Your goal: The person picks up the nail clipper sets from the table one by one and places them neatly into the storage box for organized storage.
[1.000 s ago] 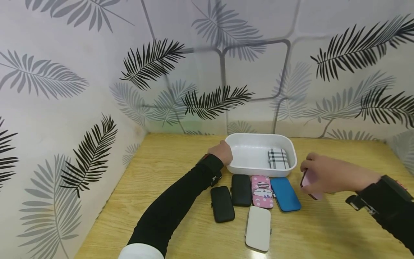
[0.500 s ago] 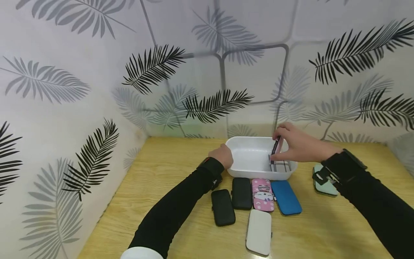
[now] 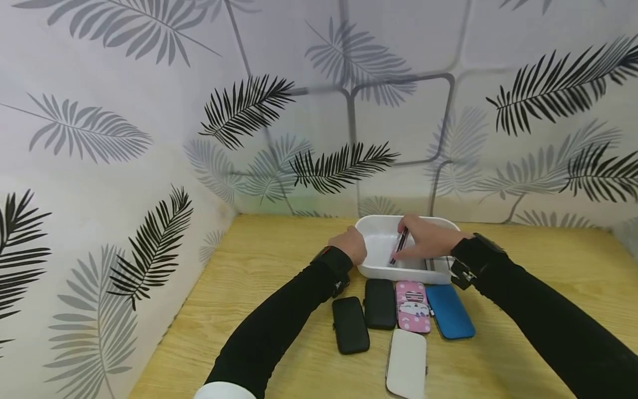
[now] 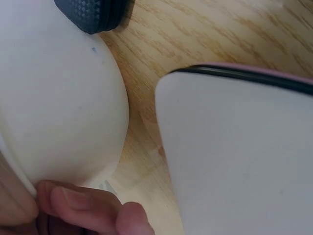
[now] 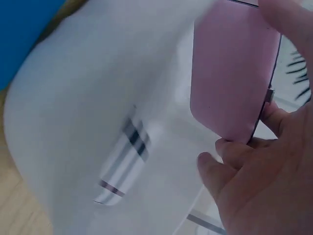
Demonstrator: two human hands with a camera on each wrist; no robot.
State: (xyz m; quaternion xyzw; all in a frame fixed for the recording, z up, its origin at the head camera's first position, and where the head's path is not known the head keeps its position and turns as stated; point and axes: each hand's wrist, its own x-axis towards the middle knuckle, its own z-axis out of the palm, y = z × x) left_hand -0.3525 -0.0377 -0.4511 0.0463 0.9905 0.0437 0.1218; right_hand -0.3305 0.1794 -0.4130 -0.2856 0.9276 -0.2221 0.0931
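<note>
My right hand [image 3: 431, 238] holds a plain pink flat case [image 5: 234, 73] with a small clasp, tilted on edge over the white plastic bin [image 3: 384, 273]. Fingers and thumb grip the case by its opposite edges. Inside the bin, at its right end, lies a plaid case [image 5: 124, 169], partly covered by my right hand in the head view. My left hand [image 3: 350, 244] pinches the bin's left rim, the fingertips [image 4: 73, 200] curled at its edge in the left wrist view.
In front of the bin lie a black case [image 3: 380, 304], a pink patterned case [image 3: 413, 307] and a blue case [image 3: 451, 312]. Nearer are another black case [image 3: 351, 326] and a cream case [image 3: 406, 363]. A leaf-patterned wall covering [image 3: 299, 127] stands behind the wooden table [image 3: 264, 249].
My right hand has carried the pink case from the table right of the bin leftward, over the bin's middle. A mint case showed under it and is now hidden. My left hand stays at the rim.
</note>
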